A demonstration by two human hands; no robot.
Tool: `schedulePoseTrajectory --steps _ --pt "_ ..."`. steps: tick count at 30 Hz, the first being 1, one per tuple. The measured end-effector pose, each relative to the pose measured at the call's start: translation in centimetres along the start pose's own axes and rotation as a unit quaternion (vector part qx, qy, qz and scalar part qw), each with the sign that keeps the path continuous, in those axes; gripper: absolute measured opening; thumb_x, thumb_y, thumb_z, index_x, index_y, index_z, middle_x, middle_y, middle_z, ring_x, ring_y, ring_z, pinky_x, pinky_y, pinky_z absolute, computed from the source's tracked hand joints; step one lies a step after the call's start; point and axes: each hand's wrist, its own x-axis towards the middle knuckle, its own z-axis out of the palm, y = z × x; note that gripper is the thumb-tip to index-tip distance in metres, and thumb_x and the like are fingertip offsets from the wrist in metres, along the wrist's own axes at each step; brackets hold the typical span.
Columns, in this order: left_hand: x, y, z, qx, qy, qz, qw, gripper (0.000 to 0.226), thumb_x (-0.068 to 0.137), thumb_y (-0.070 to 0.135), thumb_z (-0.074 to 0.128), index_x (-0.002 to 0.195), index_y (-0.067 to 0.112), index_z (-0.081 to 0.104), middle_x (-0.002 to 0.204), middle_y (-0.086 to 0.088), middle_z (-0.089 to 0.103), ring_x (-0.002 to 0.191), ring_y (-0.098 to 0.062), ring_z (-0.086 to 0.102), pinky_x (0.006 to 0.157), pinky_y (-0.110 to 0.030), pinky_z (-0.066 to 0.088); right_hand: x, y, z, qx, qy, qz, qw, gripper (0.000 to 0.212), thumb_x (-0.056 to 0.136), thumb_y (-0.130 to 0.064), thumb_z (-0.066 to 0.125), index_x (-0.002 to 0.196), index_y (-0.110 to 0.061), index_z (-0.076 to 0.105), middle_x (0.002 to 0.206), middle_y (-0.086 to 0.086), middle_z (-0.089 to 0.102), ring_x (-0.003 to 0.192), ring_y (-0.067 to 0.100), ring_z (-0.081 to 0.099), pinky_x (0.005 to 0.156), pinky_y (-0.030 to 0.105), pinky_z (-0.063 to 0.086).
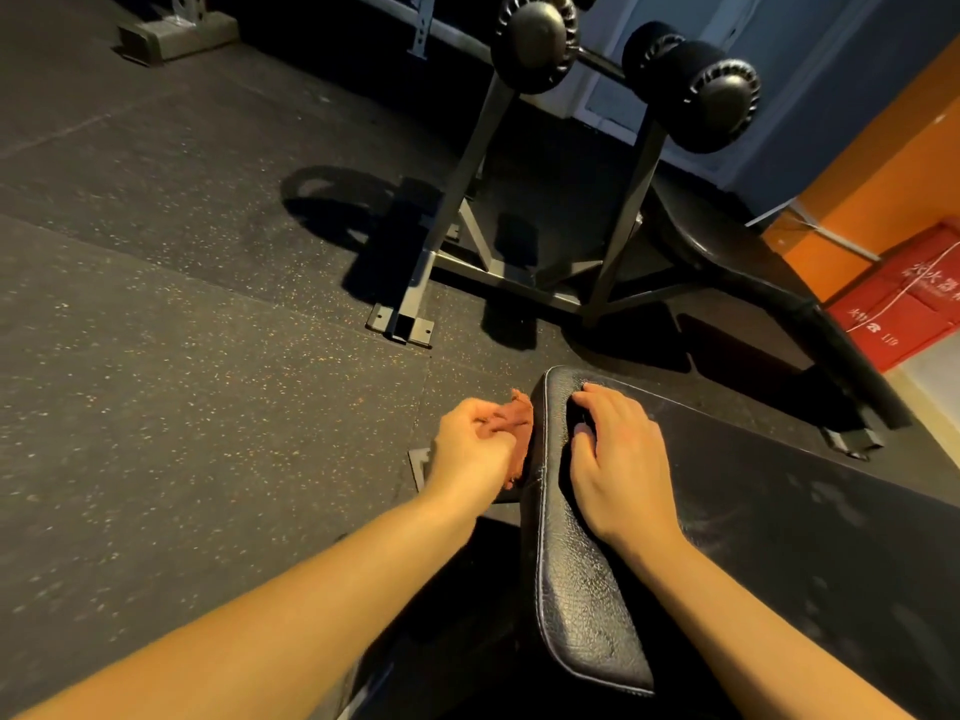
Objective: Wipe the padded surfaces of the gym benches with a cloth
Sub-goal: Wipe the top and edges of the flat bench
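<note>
The only lettering stands on the red box (906, 298) at the right edge, printed in white. On its lower face the digits "119" can be read beside a small white emblem and a few Chinese characters. The larger white characters on the face above are blurred and cut off by the frame edge, so they cannot be read.

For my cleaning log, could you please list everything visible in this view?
bench pad: one, black, foreground, right of centre
cloth: one, reddish-brown, against the pad's left edge
second bench: one, grey frame, black pad, far centre
foam rollers: at least three, black, atop that frame
floor: dark speckled rubber, left
boxes: red, far right, count unclear
left hand: grips the cloth
right hand: rests on the bench pad
</note>
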Motion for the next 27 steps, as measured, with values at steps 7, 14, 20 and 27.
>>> schedulePoseTrajectory --steps 7,14,20,27 --pt "-1.2 3.4 -2.9 0.051 -0.106 -0.043 0.992 0.028 0.088 -0.009 0.062 0.107 0.006 0.075 0.096 -0.015 0.078 0.082 -0.025 0.074 0.064 -0.029 0.058 0.0 0.0 -0.1 -0.014 0.007 -0.017 1.000 0.029 0.093 -0.018 0.043 0.116 -0.017 0.062 0.121 -0.002 0.062 0.112 0.021 0.054 0.090 0.037 0.039" --pt "-2.9 12.7 -2.5 0.012 -0.052 -0.071 0.996 0.026 0.089 -0.002 0.069 0.114 0.004 0.068 0.103 -0.017 0.074 0.087 -0.024 0.072 0.070 -0.036 0.059 0.5 0.3 -1.7 -0.001 -0.141 0.011 0.990 0.045 0.086 -0.031 0.031 0.118 -0.016 0.059 0.125 0.003 0.059 0.117 0.027 0.056 0.094 0.044 0.047" --pt "-9.1 24.0 -2.2 0.027 0.028 -0.142 0.989 0.014 0.095 0.005 0.064 0.107 0.005 0.070 0.102 -0.016 0.077 0.082 -0.022 0.074 0.066 -0.033 0.059 4.5 -5.2 -17.0 0.227 -0.196 -0.052 0.953 0.046 0.095 -0.026 0.064 0.140 -0.024 0.052 0.145 -0.018 0.046 0.134 0.003 0.045 0.108 0.020 0.035" --pt "-19.5 42.5 -4.9 -0.028 -0.054 -0.148 0.987 0.028 0.089 0.015 0.066 0.113 0.005 0.075 0.120 -0.026 0.071 0.107 -0.032 0.068 0.104 -0.046 0.054 8.5 -19.3 -34.5 0.298 -0.191 -0.164 0.921 0.047 0.088 -0.045 0.073 0.130 -0.029 0.061 0.135 -0.025 0.054 0.129 0.000 0.051 0.106 0.028 0.045"
